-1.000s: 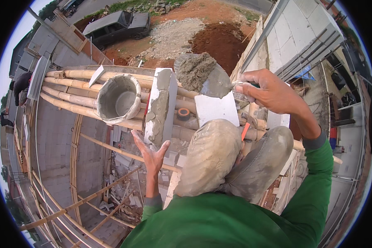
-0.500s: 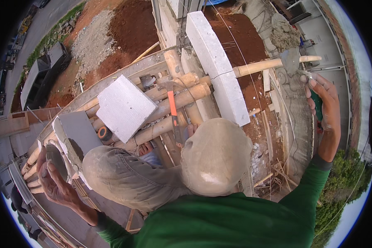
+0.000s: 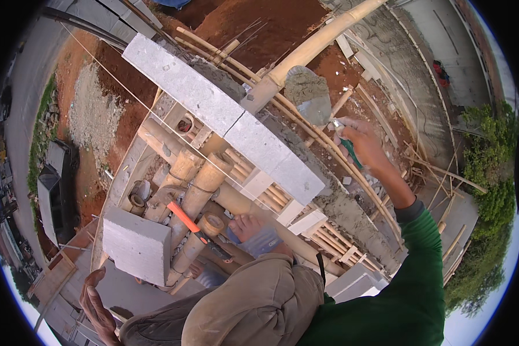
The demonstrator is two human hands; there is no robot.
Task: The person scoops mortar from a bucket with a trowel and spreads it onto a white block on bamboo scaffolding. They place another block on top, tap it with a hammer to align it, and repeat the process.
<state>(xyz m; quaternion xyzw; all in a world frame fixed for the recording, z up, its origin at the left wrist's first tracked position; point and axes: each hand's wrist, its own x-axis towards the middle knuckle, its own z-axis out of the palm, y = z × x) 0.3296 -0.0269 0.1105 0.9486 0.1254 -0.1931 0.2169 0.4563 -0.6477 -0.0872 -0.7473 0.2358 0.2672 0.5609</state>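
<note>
My right hand (image 3: 357,144) grips the green handle of a trowel, whose rounded blade (image 3: 305,92) carries grey mortar beside a long white block (image 3: 199,95) with a crack across it. That block lies along a wall edge coated in mortar (image 3: 360,216). At lower left my left hand (image 3: 98,303) has its fingers lightly bent and apart, with nothing visible in them, just left of a squarish white block (image 3: 134,245). An orange-handled hammer (image 3: 187,219) rests on the lashed bamboo poles (image 3: 213,173) near my bare foot (image 3: 245,228).
A taut string (image 3: 127,92) crosses the bamboo platform. A thick bamboo pole (image 3: 328,34) reaches out over red soil (image 3: 271,46) and rubble below. A dark vehicle (image 3: 57,190) stands on the ground at far left, and trees (image 3: 484,173) show at right.
The view has swung rightward, taking the bucket out of sight. My right hand has carried the loaded trowel out beside the long white block. My left hand sits lower, at the left edge.
</note>
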